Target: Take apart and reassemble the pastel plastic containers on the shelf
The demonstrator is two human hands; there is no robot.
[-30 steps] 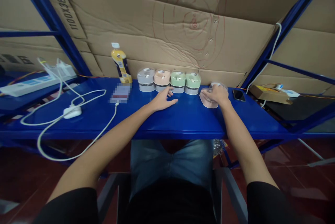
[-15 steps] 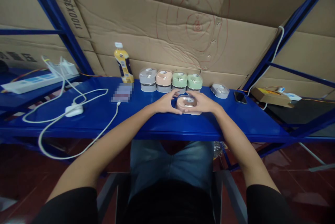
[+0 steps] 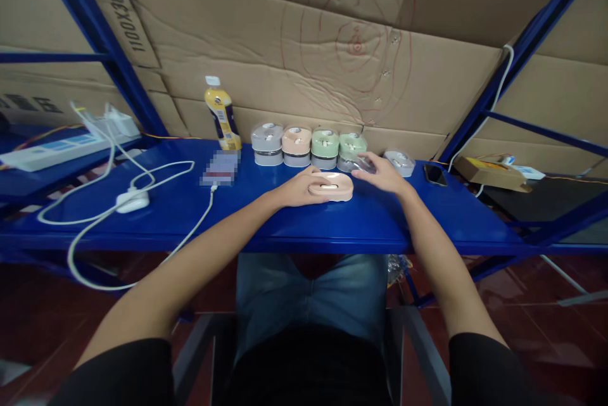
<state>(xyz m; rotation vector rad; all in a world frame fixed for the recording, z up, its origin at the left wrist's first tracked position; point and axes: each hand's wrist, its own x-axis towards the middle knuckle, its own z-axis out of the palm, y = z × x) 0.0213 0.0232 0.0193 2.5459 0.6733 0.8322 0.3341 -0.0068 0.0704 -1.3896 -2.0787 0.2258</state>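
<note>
A peach oval case [image 3: 339, 191] with a small slot in its top rests on the blue table in front of me. My left hand [image 3: 304, 189] is closed around the case's left end, thumb at the near side and fingers at the far side. To the right and slightly behind, my right hand [image 3: 384, 175] grips a clear plastic cover [image 3: 365, 165], faint and partly hidden by the fingers. Behind the hands stand stacked cases with clear covers: grey [image 3: 266, 138], peach [image 3: 297, 141] and two green ones [image 3: 325, 142]. A lone grey case [image 3: 399, 164] sits farther right.
A yellow drink bottle [image 3: 222, 114] stands at the back left, near a blurred-out flat object [image 3: 221, 167] with a white cable. A charger [image 3: 133, 201] and power strip [image 3: 66, 147] lie left. A phone [image 3: 434, 174] and cardboard box [image 3: 494, 174] are right.
The clear cover has come off the peach case in my right hand, which has moved right and away from it. My left hand has closed on the case.
</note>
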